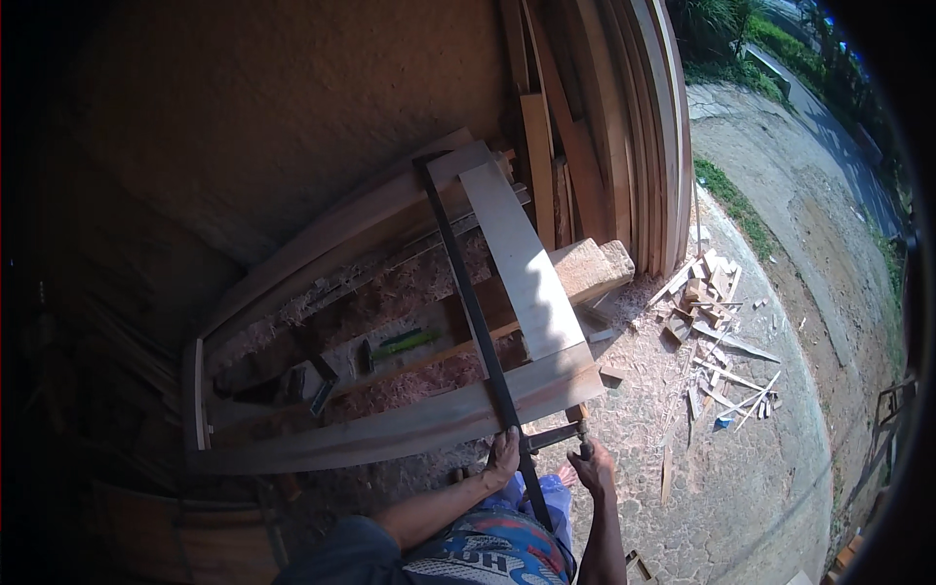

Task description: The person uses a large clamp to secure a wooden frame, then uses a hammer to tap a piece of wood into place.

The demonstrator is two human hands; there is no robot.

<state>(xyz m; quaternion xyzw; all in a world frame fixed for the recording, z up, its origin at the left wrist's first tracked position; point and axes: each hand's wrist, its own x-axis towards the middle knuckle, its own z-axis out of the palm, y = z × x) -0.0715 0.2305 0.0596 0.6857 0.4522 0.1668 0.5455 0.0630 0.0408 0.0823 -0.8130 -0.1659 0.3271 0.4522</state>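
Observation:
A long dark bar clamp (473, 302) lies across a wooden frame (390, 429), from its far rail to past its near rail. With my left hand (504, 454) I grip the clamp's bar just this side of the near rail. My right hand (593, 466) is closed around the handle of the clamp's screw, to the right of the bar. A small wood block (577, 412) sits between the screw end and the frame. The frame's pale, wide end board (522, 263) lies to the right of the bar, partly in sun.
Under the frame are a wooden beam, shavings and a green-handled tool (405, 343). Tall planks (624, 146) lean against the wall (273, 117) at the back. Scrap offcuts (717, 302) are piled on the concrete (760, 448) at right. More boards (180, 526) lie at lower left.

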